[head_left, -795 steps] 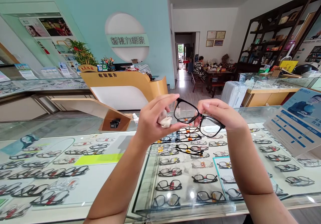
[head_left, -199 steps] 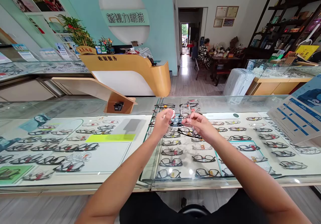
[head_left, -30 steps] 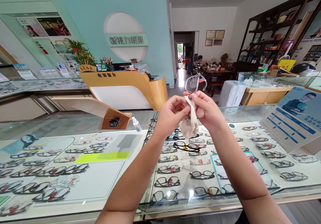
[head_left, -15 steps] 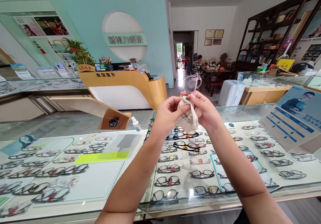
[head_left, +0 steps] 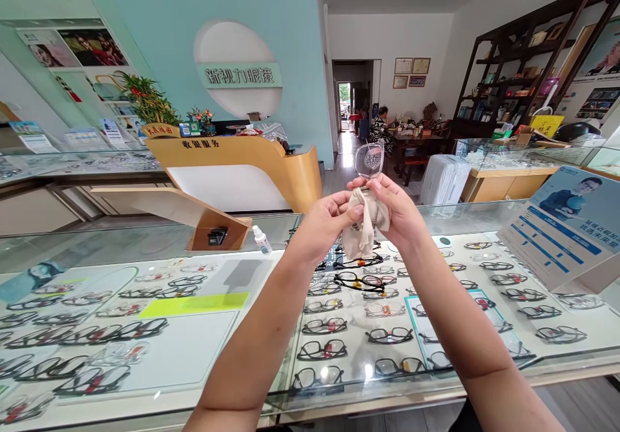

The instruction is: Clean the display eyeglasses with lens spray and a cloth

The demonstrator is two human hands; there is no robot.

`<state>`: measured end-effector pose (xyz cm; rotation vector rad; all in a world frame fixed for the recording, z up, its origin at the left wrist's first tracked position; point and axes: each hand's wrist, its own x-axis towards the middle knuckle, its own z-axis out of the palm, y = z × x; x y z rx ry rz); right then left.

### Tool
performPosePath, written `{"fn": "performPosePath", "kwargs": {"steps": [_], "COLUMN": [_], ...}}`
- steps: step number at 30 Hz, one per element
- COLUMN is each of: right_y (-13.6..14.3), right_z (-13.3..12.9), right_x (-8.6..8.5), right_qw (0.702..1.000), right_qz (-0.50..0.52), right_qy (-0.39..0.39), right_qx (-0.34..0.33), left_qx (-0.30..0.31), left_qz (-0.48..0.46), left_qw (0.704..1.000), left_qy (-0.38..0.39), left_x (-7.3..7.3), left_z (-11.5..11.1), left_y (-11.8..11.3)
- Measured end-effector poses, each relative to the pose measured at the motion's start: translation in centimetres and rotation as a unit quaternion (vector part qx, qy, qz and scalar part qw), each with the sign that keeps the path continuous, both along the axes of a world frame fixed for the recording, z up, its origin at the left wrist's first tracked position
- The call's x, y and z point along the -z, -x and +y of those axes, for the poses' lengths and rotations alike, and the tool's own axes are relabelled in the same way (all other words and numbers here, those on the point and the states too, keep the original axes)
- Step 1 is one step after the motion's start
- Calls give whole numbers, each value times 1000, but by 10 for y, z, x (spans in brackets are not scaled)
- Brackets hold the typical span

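Above the display case I hold a pair of clear-framed eyeglasses (head_left: pixel 369 161), turned upright so that one lens stands over my fingers, speckled with droplets. A beige printed cleaning cloth (head_left: pixel 361 235) wraps the lower part and hides it. My left hand (head_left: pixel 332 216) is closed, its thumb pressing the cloth. On the other side, my right hand (head_left: pixel 394 206) is closed around the eyeglasses' lower part and the cloth, fingertips close to the left ones. A small white spray bottle (head_left: pixel 262 240) stands on the glass left of my hands.
Beneath the glass top of the display case (head_left: pixel 281 406) lie rows of eyeglass frames (head_left: pixel 323 350). A tilted wooden-framed mirror (head_left: pixel 217 219) stands at left, a blue-and-white sign (head_left: pixel 557 225) at right. Beyond are a yellow counter (head_left: pixel 242 151) and a seated person (head_left: pixel 382 125).
The eyeglasses have turned slightly, so the upper lens faces me more squarely. The cloth has shifted and hangs differently between my hands. The view has moved a little.
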<state>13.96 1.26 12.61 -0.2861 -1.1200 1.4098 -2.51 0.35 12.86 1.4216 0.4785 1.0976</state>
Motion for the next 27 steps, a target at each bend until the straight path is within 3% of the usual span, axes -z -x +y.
{"fn": "performPosePath", "kwargs": {"steps": [12, 20, 23, 27], "right_y": [19, 34, 35, 30], "right_z": [-3, -19, -22, -17], "right_x": [5, 6, 6, 5], "right_qw": [998, 998, 998, 997], "right_qz": [67, 49, 47, 53], "right_qy": [16, -10, -23, 2], "right_qx": [-14, 29, 34, 51], "left_qx": [-187, -263, -273, -226], "left_qz": [-40, -102, -94, -75], "left_qw": [978, 953, 948, 962], "left_qy": [-83, -113, -135, -135], "left_x": [17, 13, 13, 16], "left_z": [-12, -14, -13, -7], "left_y": [-30, -30, -28, -27]}}
